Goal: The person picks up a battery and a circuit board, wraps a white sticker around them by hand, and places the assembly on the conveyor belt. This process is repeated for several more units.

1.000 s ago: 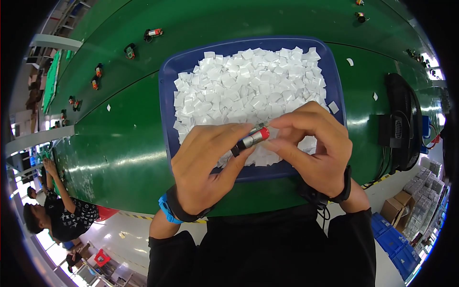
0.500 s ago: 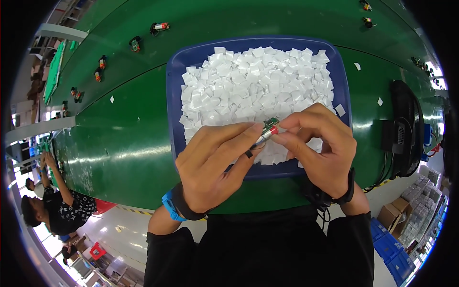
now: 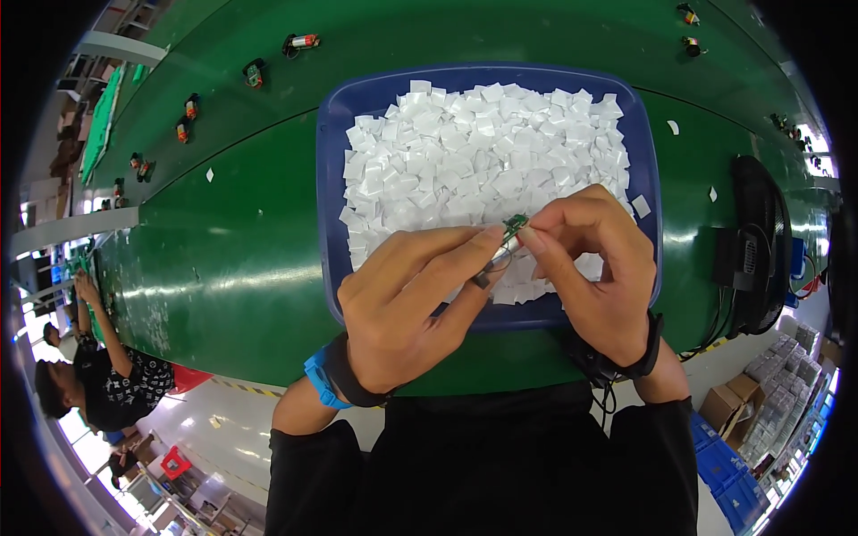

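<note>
Over the blue tray (image 3: 332,205), both of my hands meet on a small circuit board assembly (image 3: 516,223). It has a green board, a thin wire loop and a pale cylinder, likely a battery, mostly covered by fingers. My left hand (image 3: 407,299) is closed around its left side, with a small dark piece (image 3: 483,279) hanging by its fingers. The thumb and forefinger of my right hand (image 3: 608,272) pinch the right end and hide part of it. Many small white squares (image 3: 487,147) fill the tray beneath my hands.
Several similar assemblies with red and white cylinders (image 3: 306,41) lie along the green table (image 3: 232,241). At the right stand a black mesh object (image 3: 762,241) and a dark box (image 3: 728,257). Another person (image 3: 116,375) works at the far left.
The assembly has turned between my fingers, so less of its red and white cylinder shows. My right hand has shifted slightly left and up. The left hand keeps its hold.
</note>
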Demonstrator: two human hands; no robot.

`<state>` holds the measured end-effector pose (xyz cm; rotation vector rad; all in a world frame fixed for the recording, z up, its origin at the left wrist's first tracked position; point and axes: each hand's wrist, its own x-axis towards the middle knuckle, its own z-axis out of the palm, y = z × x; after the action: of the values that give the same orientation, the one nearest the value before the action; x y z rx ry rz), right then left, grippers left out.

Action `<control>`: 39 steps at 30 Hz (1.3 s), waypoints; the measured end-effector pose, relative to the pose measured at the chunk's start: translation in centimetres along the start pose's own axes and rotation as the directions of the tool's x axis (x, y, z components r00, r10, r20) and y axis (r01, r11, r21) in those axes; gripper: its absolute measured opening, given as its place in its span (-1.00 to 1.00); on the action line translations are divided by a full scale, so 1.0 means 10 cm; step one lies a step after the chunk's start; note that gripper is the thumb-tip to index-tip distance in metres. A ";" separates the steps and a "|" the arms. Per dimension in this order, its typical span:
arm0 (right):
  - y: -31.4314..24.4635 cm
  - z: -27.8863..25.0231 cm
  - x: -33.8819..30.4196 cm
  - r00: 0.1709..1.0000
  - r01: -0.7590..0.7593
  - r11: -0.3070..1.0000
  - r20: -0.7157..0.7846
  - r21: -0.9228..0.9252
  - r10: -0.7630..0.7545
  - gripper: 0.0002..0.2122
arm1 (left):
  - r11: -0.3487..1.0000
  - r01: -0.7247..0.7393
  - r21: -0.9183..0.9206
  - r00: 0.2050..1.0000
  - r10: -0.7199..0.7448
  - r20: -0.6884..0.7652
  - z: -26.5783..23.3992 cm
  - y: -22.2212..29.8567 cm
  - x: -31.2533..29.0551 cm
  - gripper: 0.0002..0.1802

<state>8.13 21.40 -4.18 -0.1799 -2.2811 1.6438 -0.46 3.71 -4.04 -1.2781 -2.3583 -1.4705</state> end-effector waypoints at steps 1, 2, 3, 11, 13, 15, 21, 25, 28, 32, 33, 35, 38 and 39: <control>0.00 0.00 0.00 1.000 0.014 1.000 -0.001 -0.012 -0.014 -0.85 | 1.000 0.008 -0.007 1.000 -0.008 0.007 0.00 0.00 0.00 -0.55; -0.01 0.01 0.00 1.000 0.028 0.999 -0.003 -0.024 -0.028 -0.85 | 1.000 0.015 -0.013 1.000 -0.015 0.014 0.00 0.00 0.00 -0.57; -0.01 0.00 0.00 0.999 0.043 0.998 -0.006 -0.035 -0.043 -0.85 | 1.000 0.014 -0.012 1.000 -0.014 0.014 0.00 0.01 -0.01 -0.57; -0.01 0.00 -0.01 1.000 -0.002 1.000 0.020 -0.027 0.003 -0.87 | 0.978 0.166 -0.123 0.985 -0.160 0.062 0.00 0.05 -0.03 -0.66; -0.01 -0.02 -0.02 0.999 0.008 1.000 0.038 -0.012 -0.008 -0.88 | 0.962 0.235 -0.136 0.971 -0.225 0.085 -0.01 0.07 -0.04 -0.67; 0.00 -0.03 -0.01 0.997 0.025 0.999 0.070 0.026 -0.027 -0.88 | 0.952 0.273 -0.139 0.960 -0.261 0.098 -0.03 0.07 -0.02 -0.67; -0.06 -0.13 0.03 0.984 0.102 0.994 0.143 0.050 -0.108 -0.79 | 0.835 0.433 -0.341 0.899 -0.368 0.238 -0.07 0.05 -0.02 -0.69; -0.11 -0.14 0.05 0.970 0.203 0.979 0.133 0.012 -0.203 -0.68 | 0.510 0.651 -0.562 0.755 -0.508 0.413 -0.19 0.09 0.05 -0.70; -0.13 -0.11 0.05 0.966 0.239 0.971 0.108 -0.018 -0.236 -0.62 | 0.374 0.701 -0.608 0.705 -0.497 0.506 -0.26 0.09 0.09 -0.70; -0.10 -0.08 0.03 0.938 0.338 0.935 0.123 -0.110 -0.325 -0.62 | 0.432 0.697 -0.572 0.717 -0.426 0.552 -0.31 0.06 0.07 -0.71; -0.11 -0.09 0.03 0.937 0.336 0.933 0.146 -0.131 -0.317 -0.63 | 0.445 0.714 -0.541 0.699 -0.404 0.590 -0.31 0.04 0.07 -0.71; -0.12 -0.09 0.03 0.936 0.333 0.926 0.183 -0.181 -0.301 -0.65 | 0.463 0.726 -0.508 0.680 -0.375 0.630 -0.30 0.02 0.08 -0.71; -0.09 -0.10 -0.01 0.922 0.372 0.916 0.176 -0.151 -0.345 -0.65 | 0.467 0.696 -0.545 0.716 -0.399 0.573 -0.29 0.07 0.07 -0.68; -0.07 -0.10 -0.02 0.913 0.392 0.910 0.175 -0.136 -0.368 -0.66 | 0.471 0.693 -0.546 0.719 -0.395 0.572 -0.28 0.07 0.07 -0.68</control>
<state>8.70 22.05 -3.23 0.3422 -2.3716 1.3013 -1.37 2.11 -1.71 -0.9183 -2.6693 -2.8828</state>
